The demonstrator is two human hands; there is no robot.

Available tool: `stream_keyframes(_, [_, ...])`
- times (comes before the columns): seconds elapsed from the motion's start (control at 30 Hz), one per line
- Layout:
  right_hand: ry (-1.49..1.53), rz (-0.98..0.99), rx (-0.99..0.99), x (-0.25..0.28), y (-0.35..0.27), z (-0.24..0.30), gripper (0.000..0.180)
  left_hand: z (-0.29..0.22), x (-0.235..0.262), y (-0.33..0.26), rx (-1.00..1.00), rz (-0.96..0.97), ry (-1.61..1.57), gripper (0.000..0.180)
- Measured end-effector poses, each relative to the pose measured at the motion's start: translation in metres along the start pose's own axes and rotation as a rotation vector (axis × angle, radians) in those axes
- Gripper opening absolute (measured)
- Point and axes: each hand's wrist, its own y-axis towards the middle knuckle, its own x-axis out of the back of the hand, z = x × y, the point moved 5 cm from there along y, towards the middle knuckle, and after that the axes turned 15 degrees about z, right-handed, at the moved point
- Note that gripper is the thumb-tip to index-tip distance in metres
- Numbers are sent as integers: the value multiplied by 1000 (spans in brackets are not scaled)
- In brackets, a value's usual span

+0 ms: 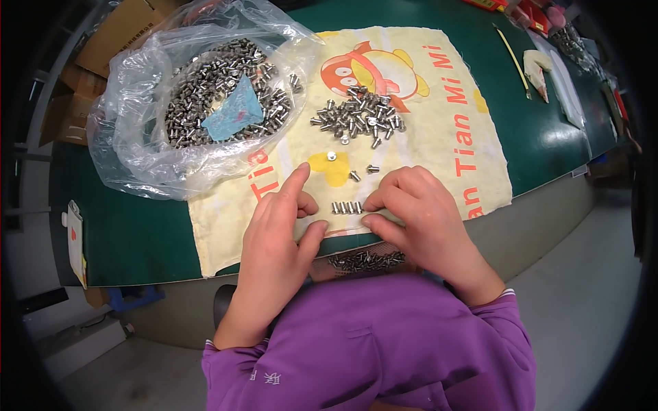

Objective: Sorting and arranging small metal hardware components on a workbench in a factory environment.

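A short row of small silver screws (347,207) lies side by side on a cream printed cloth (425,157). To its left is my left hand (277,226), open, its index finger stretched out and its thumb apart from the bent fingers. My right hand (421,212) is at the row's right end, index fingertip at the last screw and thumb just below; a gap shows between them. Beyond the row lie a few loose screws (354,176) and a single one standing head up (332,156). A larger heap of screws (360,116) rests farther back on the cloth.
At the back left, a clear plastic bag (130,130) holds many screws and a blue scrap (235,109). Cardboard boxes (116,41) stand behind it. Below the green table's edge (151,282), a container of screws (367,261) sits near my lap. Tools and papers (565,89) lie far right.
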Motion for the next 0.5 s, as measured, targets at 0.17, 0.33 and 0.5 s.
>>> stream_keyframes(0.17, [-16,8,1,-2,2,4,17,0,3,-1,-4,4,10,70])
stream_keyframes(0.33, [-20,3,7,-2,6,9,18,4,5,-1,-15,0,-4,71])
stream_keyframes(0.5, [-20,-5,9,-7,9,11,18,7,6,0,-19,-10,-17,72])
